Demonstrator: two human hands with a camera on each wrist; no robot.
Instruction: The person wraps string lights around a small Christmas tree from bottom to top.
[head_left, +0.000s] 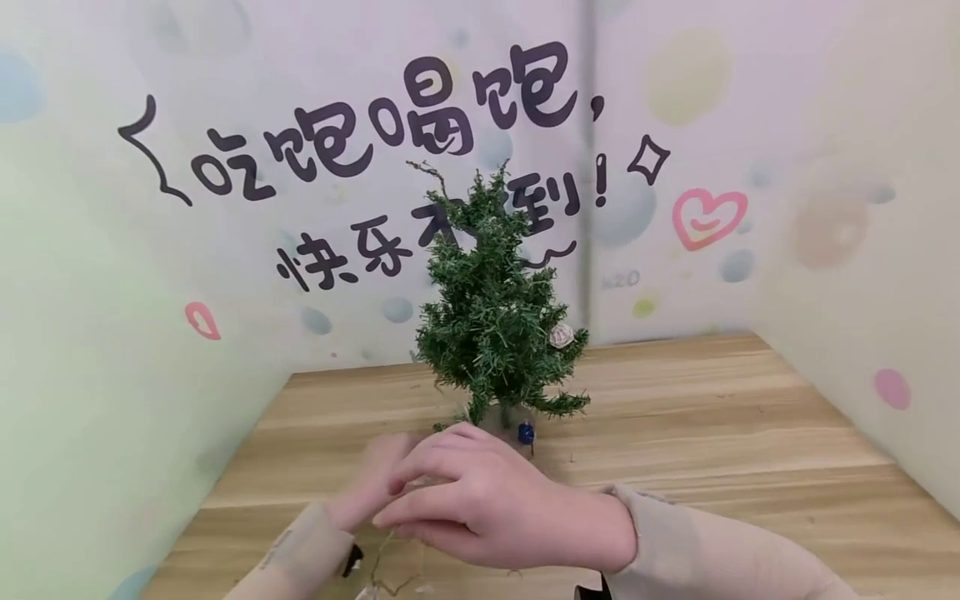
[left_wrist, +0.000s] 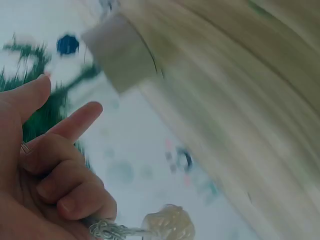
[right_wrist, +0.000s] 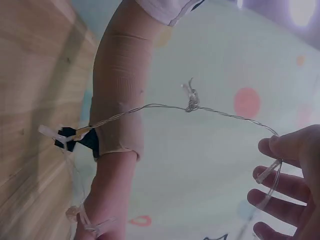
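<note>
A small green artificial Christmas tree (head_left: pixel 491 308) stands upright on the table. In front of its foot, my right hand (head_left: pixel 487 504) crosses over my blurred left hand (head_left: pixel 378 483). Thumb and forefinger of the right hand pinch the thin clear wire of a light string (right_wrist: pixel 192 103), as the right wrist view shows. More of that string droops past the left forearm. My left hand curls several fingers around a wire bundle (left_wrist: pixel 106 230), while its thumb and forefinger stay extended. A pale round ball (left_wrist: pixel 170 224) hangs beside those curled fingers.
A whitish ball ornament (head_left: pixel 561 335) sits on the tree's right side, and a dark blue one (head_left: pixel 526 433) hangs low. The tree's pale base (left_wrist: pixel 122 57) appears in the left wrist view. Printed walls enclose the wooden table (head_left: pixel 697 408).
</note>
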